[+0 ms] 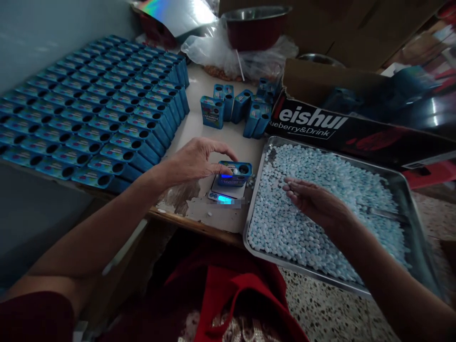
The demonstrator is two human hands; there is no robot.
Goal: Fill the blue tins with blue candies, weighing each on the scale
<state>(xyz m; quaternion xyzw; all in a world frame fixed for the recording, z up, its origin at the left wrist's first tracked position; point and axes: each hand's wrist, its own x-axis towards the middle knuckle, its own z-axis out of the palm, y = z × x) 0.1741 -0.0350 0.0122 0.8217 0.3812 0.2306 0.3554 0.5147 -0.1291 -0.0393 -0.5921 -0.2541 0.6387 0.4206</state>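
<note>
Blue rectangular candy tin (235,172) sits on the small lit pocket scale (227,192), left hand (194,160) fingertips pinching its edge. Right hand (313,202), fingers loosely curled, rests on pale blue tablets in the steel tray (409,187). Risk: finger pressure would likely falsify the reading.

One head-worn camera looks forward and steeply down, close over the table (199,130) edge and tray (409,190).

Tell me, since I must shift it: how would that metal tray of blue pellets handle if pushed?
The tray looks rigid and probably heavy, being full. It overhangs the table, so it might tip. The loose pellets would likely roll.
</note>
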